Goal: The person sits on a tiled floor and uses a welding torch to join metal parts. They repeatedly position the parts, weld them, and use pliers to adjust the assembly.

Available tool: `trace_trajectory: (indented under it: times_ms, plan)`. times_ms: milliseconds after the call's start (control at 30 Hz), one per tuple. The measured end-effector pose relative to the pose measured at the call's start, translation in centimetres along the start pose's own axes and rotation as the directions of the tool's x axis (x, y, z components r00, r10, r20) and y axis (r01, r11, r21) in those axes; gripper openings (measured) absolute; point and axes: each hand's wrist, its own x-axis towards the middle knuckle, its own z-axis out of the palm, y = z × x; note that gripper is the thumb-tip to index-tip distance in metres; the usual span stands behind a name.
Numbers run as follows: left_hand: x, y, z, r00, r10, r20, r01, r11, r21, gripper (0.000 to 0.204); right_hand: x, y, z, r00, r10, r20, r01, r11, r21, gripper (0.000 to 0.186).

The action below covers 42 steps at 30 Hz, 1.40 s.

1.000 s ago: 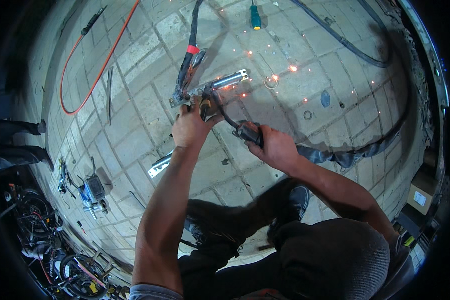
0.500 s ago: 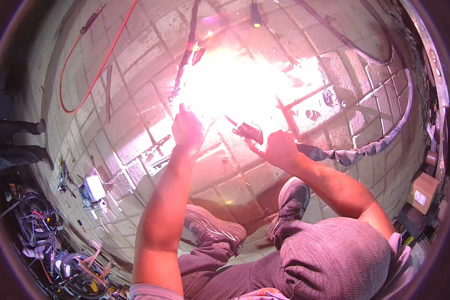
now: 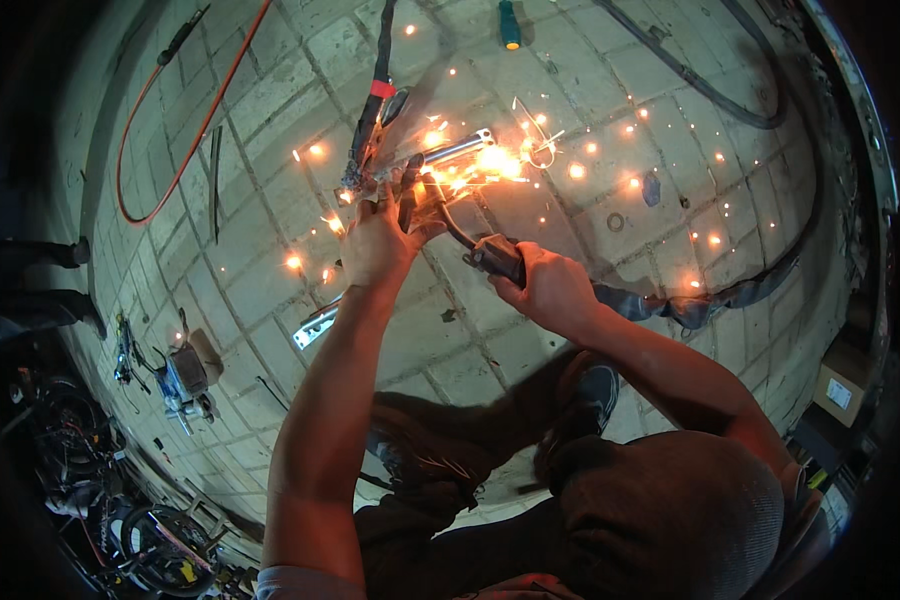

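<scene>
My right hand (image 3: 558,292) is closed round the black handle of a welding torch (image 3: 498,258), whose curved neck reaches up and left into a bright orange glow. Sparks scatter across the paving around it. My left hand (image 3: 375,250) is closed beside the glow, with a dark piece at its fingers that I cannot make out. Just past those fingers lies a shiny metal bar (image 3: 458,147), its near end hidden by glare. A black cable (image 3: 385,60) with a red band ends close to my left fingertips. A holed metal strip (image 3: 317,328) shows beside my left wrist.
The torch's wrapped hose (image 3: 690,308) curves off right. A screwdriver (image 3: 510,25) lies at the far side, a red cable (image 3: 130,200) on the left. Tools (image 3: 185,375) lie near left, before bicycle parts (image 3: 160,550). Another person's legs (image 3: 40,285) stand at left; a cardboard box (image 3: 843,385) at right.
The white glare over the work has died down to an orange glow with flying sparks, and the scene is darker. The metal bar now shows. Both hands have stayed nearly in place.
</scene>
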Motion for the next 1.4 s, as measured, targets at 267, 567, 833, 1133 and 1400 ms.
trace_trajectory:
  times_ms: [267, 567, 833, 1133, 1400]
  plan:
    - [0.1, 1.0, -1.1, 0.983, -0.118, 0.144, 0.115, 0.993, 0.035, 0.106, 0.2, -0.1, -0.2, 0.999, 0.013, 0.047, -0.010, 0.998, -0.061, 0.045]
    - [0.1, 1.2, -1.4, 0.968, -0.157, 0.196, 0.167, 0.985, -0.039, 0.103, 0.4, -0.1, -0.4, 0.993, 0.044, 0.108, -0.034, 0.996, -0.087, 0.050]
    - [0.1, 0.6, -0.4, 0.970, -0.079, 0.232, 0.123, 0.975, -0.184, 0.068, 0.5, 1.2, 0.3, 0.983, 0.059, 0.173, -0.049, 0.997, -0.059, 0.053]
    - [-0.2, -0.7, 1.6, 0.989, 0.064, -0.132, -0.068, 0.998, -0.019, 0.088, 0.3, 0.1, -0.2, 0.996, 0.065, 0.061, -0.065, 0.998, -0.011, 0.055]
    - [0.3, 0.2, -0.1, 0.999, -0.031, 0.039, 0.030, 0.999, 0.016, 0.107, 0.3, 0.1, -0.1, 0.995, 0.065, 0.071, -0.062, 0.997, -0.035, 0.049]
